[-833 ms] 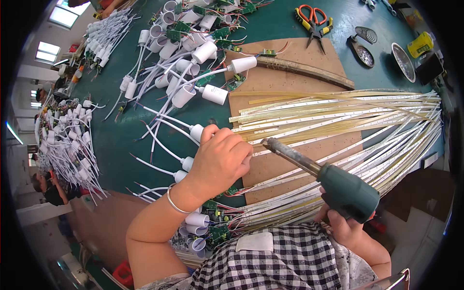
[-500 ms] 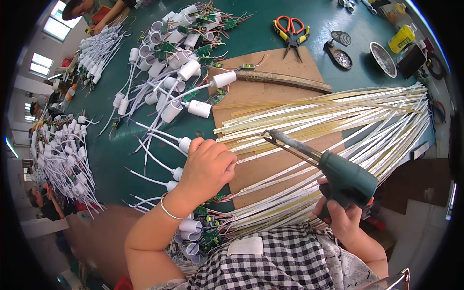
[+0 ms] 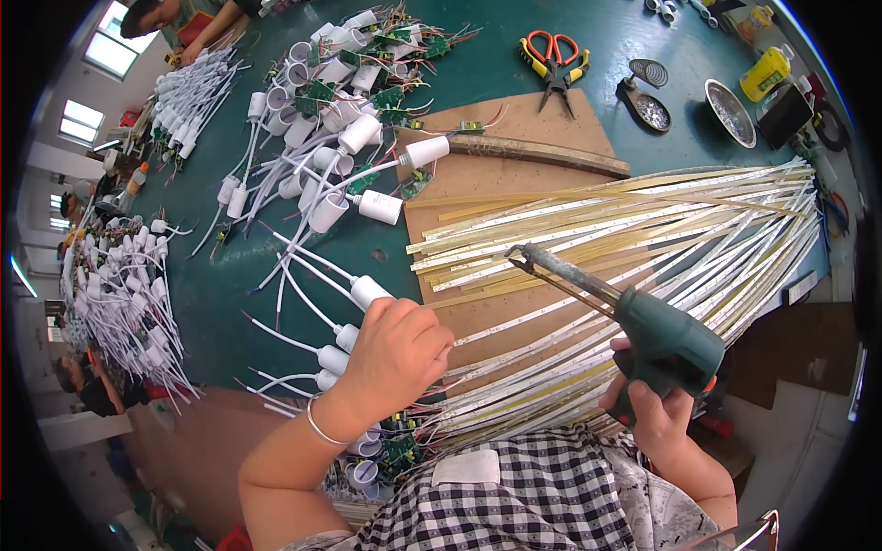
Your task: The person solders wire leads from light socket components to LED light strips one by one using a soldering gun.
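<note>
My left hand is closed in a pinch, with one white LED strip running out to the right from its fingertips. Just behind the knuckles lies a white cylindrical lamp cap with a white cable; more such caps lie along the wrist. In my right hand is a dark green soldering gun, its grip wrapped by the fingers. The gun's bent metal tip points left, above the bundle of white and yellowish LED strips, apart from my left hand. What lies under my left palm is hidden.
A brown board with a wooden bar lies under the strips. Beyond are pliers, a soldering stand and a metal bowl. A heap of caps with green circuit boards stands far left. Co-workers sit at the left.
My left hand has moved down toward me, and the strip at its fingertips and nearby caps have shifted with it. The soldering gun has shifted slightly right.
</note>
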`<action>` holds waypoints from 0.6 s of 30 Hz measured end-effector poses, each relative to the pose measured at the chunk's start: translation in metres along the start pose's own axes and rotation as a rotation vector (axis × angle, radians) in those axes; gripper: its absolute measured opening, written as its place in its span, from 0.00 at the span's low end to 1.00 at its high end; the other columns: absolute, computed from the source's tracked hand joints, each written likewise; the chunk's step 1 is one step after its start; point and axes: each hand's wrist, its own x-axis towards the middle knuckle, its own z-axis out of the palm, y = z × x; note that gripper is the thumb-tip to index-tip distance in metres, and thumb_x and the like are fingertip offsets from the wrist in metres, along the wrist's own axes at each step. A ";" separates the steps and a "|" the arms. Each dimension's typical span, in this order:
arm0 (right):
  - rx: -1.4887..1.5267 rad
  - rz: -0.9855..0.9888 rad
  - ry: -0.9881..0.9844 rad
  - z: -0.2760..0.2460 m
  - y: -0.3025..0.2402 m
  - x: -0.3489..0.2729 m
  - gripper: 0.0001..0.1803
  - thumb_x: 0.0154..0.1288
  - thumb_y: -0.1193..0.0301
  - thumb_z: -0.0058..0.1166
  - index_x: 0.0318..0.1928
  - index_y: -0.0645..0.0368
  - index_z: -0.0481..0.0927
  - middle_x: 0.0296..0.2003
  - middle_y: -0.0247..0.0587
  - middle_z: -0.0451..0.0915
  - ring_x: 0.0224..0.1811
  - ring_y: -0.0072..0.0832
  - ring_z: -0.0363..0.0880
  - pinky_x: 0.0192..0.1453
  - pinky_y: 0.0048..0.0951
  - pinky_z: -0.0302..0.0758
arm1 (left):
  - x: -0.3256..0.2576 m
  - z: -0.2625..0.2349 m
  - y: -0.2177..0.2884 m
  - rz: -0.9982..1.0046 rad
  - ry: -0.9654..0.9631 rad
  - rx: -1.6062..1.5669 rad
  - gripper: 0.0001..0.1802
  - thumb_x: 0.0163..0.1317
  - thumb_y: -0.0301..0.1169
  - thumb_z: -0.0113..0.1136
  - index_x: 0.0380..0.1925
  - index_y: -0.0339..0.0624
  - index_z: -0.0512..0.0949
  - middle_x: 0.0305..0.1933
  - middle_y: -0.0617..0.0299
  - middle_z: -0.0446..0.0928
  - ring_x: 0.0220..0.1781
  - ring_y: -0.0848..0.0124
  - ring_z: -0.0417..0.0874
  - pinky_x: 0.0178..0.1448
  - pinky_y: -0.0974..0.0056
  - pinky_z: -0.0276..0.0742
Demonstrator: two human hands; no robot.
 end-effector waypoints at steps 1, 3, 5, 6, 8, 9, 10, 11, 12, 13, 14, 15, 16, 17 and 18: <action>-0.002 -0.010 0.005 -0.001 0.001 0.000 0.29 0.67 0.67 0.51 0.64 0.69 0.61 0.57 0.53 0.73 0.27 0.31 0.81 0.32 0.28 0.78 | -0.003 -0.001 0.003 -0.004 -0.028 -0.020 0.08 0.44 0.24 0.67 0.26 0.46 0.79 0.31 0.65 0.74 0.39 0.63 0.75 0.48 0.59 0.66; 0.034 -0.021 -0.007 -0.004 0.002 0.001 0.27 0.66 0.72 0.50 0.64 0.68 0.62 0.57 0.54 0.73 0.29 0.30 0.81 0.33 0.28 0.79 | -0.007 -0.002 0.004 -0.010 -0.058 -0.039 0.08 0.44 0.24 0.67 0.26 0.46 0.79 0.31 0.65 0.74 0.39 0.63 0.75 0.49 0.59 0.66; 0.075 -0.030 -0.026 -0.004 0.002 0.002 0.26 0.65 0.77 0.49 0.64 0.67 0.63 0.57 0.54 0.73 0.30 0.30 0.82 0.34 0.27 0.80 | -0.012 -0.002 0.003 -0.042 -0.085 -0.082 0.08 0.45 0.26 0.68 0.27 0.47 0.79 0.34 0.64 0.76 0.42 0.63 0.76 0.50 0.58 0.65; 0.037 0.007 0.015 -0.002 0.001 0.004 0.28 0.66 0.69 0.51 0.63 0.68 0.62 0.56 0.54 0.73 0.28 0.30 0.81 0.32 0.28 0.79 | -0.011 -0.005 0.003 -0.052 -0.087 -0.076 0.08 0.45 0.26 0.68 0.27 0.47 0.79 0.34 0.64 0.76 0.42 0.63 0.76 0.50 0.58 0.65; 0.003 0.049 0.042 0.000 0.000 0.006 0.31 0.67 0.62 0.53 0.63 0.69 0.62 0.56 0.53 0.73 0.25 0.31 0.81 0.30 0.28 0.77 | -0.001 -0.016 0.000 -0.051 -0.061 -0.135 0.10 0.46 0.29 0.69 0.30 0.48 0.80 0.39 0.64 0.77 0.46 0.63 0.77 0.53 0.56 0.64; 0.009 0.034 0.079 0.001 0.000 0.006 0.32 0.66 0.61 0.54 0.63 0.70 0.62 0.55 0.53 0.74 0.25 0.30 0.80 0.29 0.27 0.76 | 0.004 -0.024 -0.004 -0.028 -0.043 -0.069 0.12 0.48 0.33 0.70 0.33 0.47 0.80 0.43 0.63 0.77 0.52 0.63 0.76 0.55 0.55 0.62; 0.015 0.021 0.115 0.001 0.000 0.006 0.32 0.66 0.60 0.55 0.62 0.70 0.63 0.54 0.53 0.75 0.24 0.30 0.80 0.27 0.26 0.76 | 0.007 -0.030 -0.013 -0.026 -0.002 -0.034 0.13 0.49 0.34 0.70 0.34 0.47 0.80 0.45 0.63 0.77 0.54 0.62 0.76 0.58 0.54 0.61; 0.020 0.025 0.099 0.001 -0.002 0.005 0.32 0.66 0.60 0.55 0.62 0.70 0.63 0.54 0.53 0.75 0.24 0.30 0.80 0.27 0.26 0.76 | 0.009 -0.038 -0.021 -0.026 0.041 0.005 0.14 0.49 0.35 0.70 0.36 0.47 0.80 0.46 0.63 0.77 0.56 0.62 0.75 0.60 0.53 0.60; 0.025 0.025 0.122 0.000 -0.002 0.005 0.33 0.65 0.60 0.56 0.62 0.70 0.64 0.53 0.53 0.75 0.24 0.29 0.80 0.26 0.25 0.75 | 0.007 -0.043 -0.035 -0.026 0.005 0.040 0.16 0.49 0.36 0.70 0.38 0.47 0.80 0.48 0.63 0.77 0.58 0.61 0.75 0.62 0.53 0.59; 0.029 0.025 0.147 0.000 -0.001 0.006 0.33 0.64 0.60 0.56 0.61 0.70 0.64 0.52 0.53 0.76 0.24 0.28 0.79 0.25 0.24 0.73 | 0.003 -0.047 -0.051 -0.025 -0.033 0.073 0.18 0.49 0.36 0.71 0.40 0.46 0.80 0.50 0.62 0.77 0.59 0.60 0.74 0.65 0.52 0.58; 0.041 0.007 0.164 0.002 0.000 0.007 0.33 0.63 0.60 0.57 0.61 0.69 0.65 0.51 0.53 0.77 0.23 0.27 0.79 0.23 0.22 0.72 | -0.004 -0.052 -0.066 -0.080 -0.190 0.050 0.22 0.49 0.37 0.71 0.46 0.47 0.80 0.52 0.61 0.76 0.60 0.59 0.73 0.66 0.51 0.57; 0.044 0.011 0.154 0.002 0.001 0.007 0.33 0.63 0.60 0.57 0.61 0.69 0.65 0.51 0.53 0.77 0.23 0.27 0.79 0.23 0.22 0.72 | -0.009 -0.057 -0.073 -0.091 -0.190 0.053 0.22 0.49 0.37 0.71 0.46 0.47 0.80 0.52 0.61 0.76 0.60 0.59 0.73 0.66 0.51 0.57; 0.049 0.000 0.161 0.002 0.001 0.007 0.32 0.63 0.61 0.58 0.61 0.69 0.65 0.51 0.53 0.77 0.23 0.27 0.79 0.23 0.22 0.73 | -0.013 -0.061 -0.078 -0.123 -0.237 0.027 0.24 0.49 0.37 0.70 0.48 0.47 0.80 0.53 0.60 0.76 0.61 0.58 0.73 0.67 0.50 0.57; 0.047 -0.008 0.174 0.002 0.001 0.005 0.32 0.63 0.61 0.58 0.61 0.68 0.64 0.52 0.54 0.76 0.23 0.27 0.78 0.23 0.23 0.73 | -0.016 -0.063 -0.081 -0.150 -0.283 -0.007 0.25 0.49 0.38 0.70 0.50 0.48 0.80 0.54 0.59 0.76 0.61 0.57 0.72 0.67 0.50 0.57; 0.044 -0.004 0.168 0.003 0.001 0.004 0.32 0.63 0.61 0.58 0.61 0.68 0.64 0.52 0.54 0.76 0.23 0.27 0.78 0.23 0.23 0.73 | -0.018 -0.064 -0.082 -0.156 -0.242 0.028 0.25 0.49 0.36 0.69 0.51 0.48 0.80 0.50 0.60 0.76 0.56 0.58 0.74 0.65 0.53 0.60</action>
